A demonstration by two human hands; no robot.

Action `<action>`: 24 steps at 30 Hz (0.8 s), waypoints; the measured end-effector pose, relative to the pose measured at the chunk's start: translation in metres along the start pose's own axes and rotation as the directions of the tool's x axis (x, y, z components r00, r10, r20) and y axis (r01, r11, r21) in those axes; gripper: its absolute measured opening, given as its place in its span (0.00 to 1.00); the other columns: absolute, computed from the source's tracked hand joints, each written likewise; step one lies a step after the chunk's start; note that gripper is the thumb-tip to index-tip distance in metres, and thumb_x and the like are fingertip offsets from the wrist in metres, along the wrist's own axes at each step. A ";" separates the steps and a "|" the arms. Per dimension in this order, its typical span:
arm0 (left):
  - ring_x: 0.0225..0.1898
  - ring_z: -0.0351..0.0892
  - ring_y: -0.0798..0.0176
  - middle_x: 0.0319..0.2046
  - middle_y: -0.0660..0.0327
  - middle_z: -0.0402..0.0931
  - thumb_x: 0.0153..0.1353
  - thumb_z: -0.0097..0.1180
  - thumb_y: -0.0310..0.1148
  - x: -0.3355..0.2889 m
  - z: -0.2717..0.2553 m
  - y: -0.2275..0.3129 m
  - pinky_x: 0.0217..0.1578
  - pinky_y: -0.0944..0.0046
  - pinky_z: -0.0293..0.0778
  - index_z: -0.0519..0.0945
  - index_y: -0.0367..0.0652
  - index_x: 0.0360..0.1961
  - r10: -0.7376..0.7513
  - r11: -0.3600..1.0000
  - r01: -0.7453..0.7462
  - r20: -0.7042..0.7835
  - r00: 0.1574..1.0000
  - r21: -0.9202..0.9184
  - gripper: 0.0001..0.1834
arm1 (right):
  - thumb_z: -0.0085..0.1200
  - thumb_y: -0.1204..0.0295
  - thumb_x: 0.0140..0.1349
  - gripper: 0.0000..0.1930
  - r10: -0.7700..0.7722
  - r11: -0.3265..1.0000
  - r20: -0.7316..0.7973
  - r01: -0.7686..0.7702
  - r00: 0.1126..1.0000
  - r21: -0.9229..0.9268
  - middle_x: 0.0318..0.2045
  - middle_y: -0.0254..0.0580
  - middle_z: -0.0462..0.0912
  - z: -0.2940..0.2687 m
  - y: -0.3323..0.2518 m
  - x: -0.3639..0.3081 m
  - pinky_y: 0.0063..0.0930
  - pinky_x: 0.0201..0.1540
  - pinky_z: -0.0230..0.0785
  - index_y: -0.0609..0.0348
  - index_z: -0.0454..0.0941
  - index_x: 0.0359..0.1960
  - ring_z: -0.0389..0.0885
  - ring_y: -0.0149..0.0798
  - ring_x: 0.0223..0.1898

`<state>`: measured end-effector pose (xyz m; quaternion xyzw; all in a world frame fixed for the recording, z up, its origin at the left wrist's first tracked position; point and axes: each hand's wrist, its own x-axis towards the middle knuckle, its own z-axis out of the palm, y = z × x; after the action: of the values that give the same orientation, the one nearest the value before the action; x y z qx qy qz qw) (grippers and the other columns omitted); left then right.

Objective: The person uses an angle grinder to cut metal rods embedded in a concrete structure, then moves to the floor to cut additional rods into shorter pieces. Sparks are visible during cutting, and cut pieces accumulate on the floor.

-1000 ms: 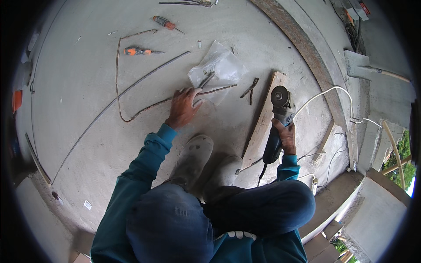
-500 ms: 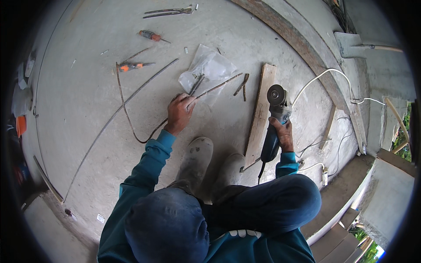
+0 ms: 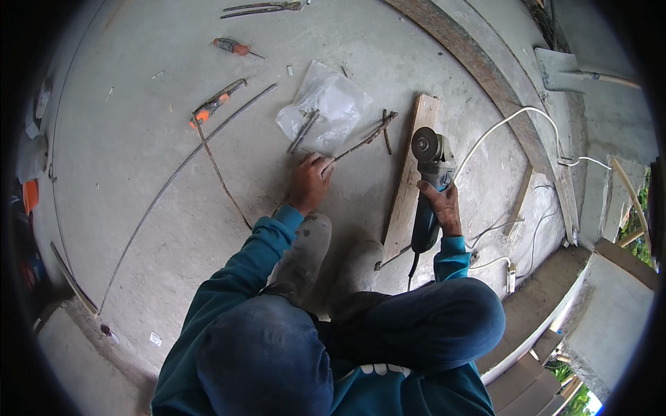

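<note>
While our left hand (image 3: pixel 311 184) pinches a thin, bent steel rod (image 3: pixel 361 144) beside the plastic bag (image 3: pixel 326 104), our right hand (image 3: pixel 447 208), well apart from it, is wrapped around the angle grinder (image 3: pixel 436 175) near the wooden plank (image 3: pixel 411 173). We judge the rod light, stiff and rough, liable to swing on its long bent tail, so holding near the straight end seems sound; the grinder looks head-heavy, best gripped by its dark body, clear of the disc (image 3: pixel 426 144).
</note>
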<state>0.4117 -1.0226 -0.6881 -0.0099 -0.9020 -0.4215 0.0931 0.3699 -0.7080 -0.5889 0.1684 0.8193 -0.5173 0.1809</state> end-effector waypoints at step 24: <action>0.43 0.81 0.47 0.40 0.53 0.81 0.60 0.62 0.29 -0.003 -0.002 0.004 0.44 0.52 0.78 0.84 0.43 0.43 -0.088 0.996 0.088 -0.014 0.996 -0.026 0.10 | 0.73 0.63 0.47 0.36 -0.064 0.880 0.290 0.191 0.955 -0.434 0.43 0.47 0.85 0.027 -0.039 0.058 0.32 0.48 0.76 0.68 0.72 0.56 0.83 0.38 0.43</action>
<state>0.4150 -1.0214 -0.6839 0.0320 -0.8954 -0.4367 0.0812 0.3044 -0.7435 -0.5963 -0.0050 0.8952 -0.3387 0.2895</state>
